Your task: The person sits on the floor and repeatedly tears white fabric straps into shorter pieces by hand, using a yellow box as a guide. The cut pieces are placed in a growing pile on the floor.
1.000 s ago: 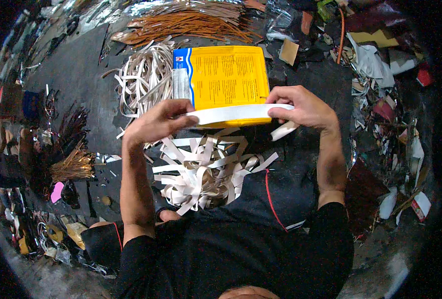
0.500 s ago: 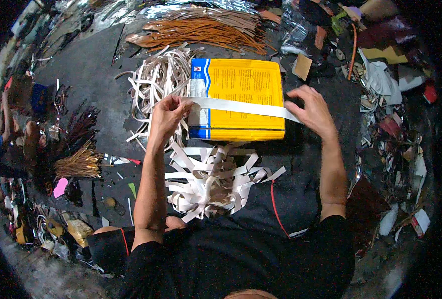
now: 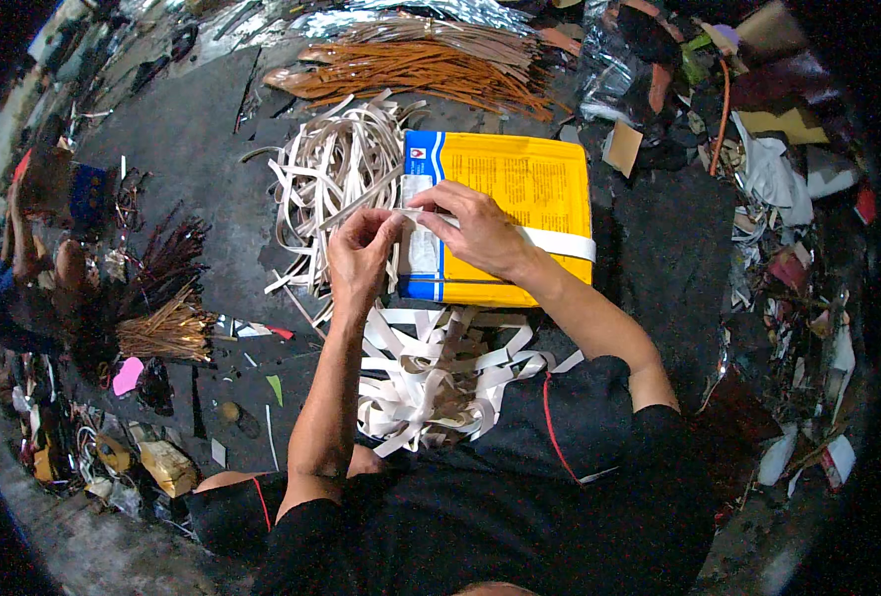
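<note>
A white strip point(image 3: 560, 242) lies across a yellow block-shaped package point(image 3: 510, 184) with a blue and white band at its left side. My left hand point(image 3: 359, 256) pinches the strip's end at the package's left edge. Reaching across the package, my right hand point(image 3: 480, 234) has its thumb and fingers closed on the same strip, close to the left fingertips. Part of the strip is hidden beneath the right hand. Beyond my left hand is a tangled heap of narrow pale strips point(image 3: 333, 164). Wider white strips point(image 3: 426, 382) lie piled in front of the package, near my lap.
Bundles of thin orange-brown strips point(image 3: 426, 74) lie at the back. Scraps and crumpled white sheeting point(image 3: 770, 169) spread along the right. At the left, another person's arm point(image 3: 21, 223) shows near a brown bundle point(image 3: 167, 328). A pink scrap point(image 3: 128, 375) lies on the dark floor.
My right hand has moved left from the package's right side to beside my left hand, taking hold of the strip there. The package appears slightly lower and farther right in view.
</note>
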The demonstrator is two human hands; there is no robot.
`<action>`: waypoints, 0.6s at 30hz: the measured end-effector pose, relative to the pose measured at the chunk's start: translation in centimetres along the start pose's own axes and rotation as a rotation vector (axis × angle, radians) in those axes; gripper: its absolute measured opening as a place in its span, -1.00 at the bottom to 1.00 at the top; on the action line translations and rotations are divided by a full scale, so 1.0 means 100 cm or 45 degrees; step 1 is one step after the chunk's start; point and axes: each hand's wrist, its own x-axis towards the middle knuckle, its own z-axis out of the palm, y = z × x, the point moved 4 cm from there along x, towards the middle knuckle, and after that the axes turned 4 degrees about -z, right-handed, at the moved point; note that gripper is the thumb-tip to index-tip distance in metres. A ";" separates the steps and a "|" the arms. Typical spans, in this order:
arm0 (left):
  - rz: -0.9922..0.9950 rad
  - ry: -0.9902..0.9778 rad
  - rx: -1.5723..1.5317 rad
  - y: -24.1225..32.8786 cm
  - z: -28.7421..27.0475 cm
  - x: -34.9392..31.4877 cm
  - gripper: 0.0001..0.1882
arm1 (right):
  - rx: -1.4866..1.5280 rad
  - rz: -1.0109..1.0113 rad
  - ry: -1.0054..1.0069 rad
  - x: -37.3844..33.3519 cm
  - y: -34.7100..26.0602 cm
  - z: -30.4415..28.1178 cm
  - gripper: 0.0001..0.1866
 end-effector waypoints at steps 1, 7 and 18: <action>0.001 -0.001 0.000 -0.001 0.000 0.001 -0.79 | 0.014 -0.002 0.020 -0.001 0.001 0.000 -0.83; -0.011 -0.004 0.025 -0.004 -0.001 0.005 -0.77 | -0.060 -0.092 -0.003 -0.001 0.003 0.002 -0.74; -0.077 -0.101 -0.170 -0.015 0.006 0.019 -0.82 | -0.475 -0.243 -0.076 -0.001 -0.005 0.010 -0.80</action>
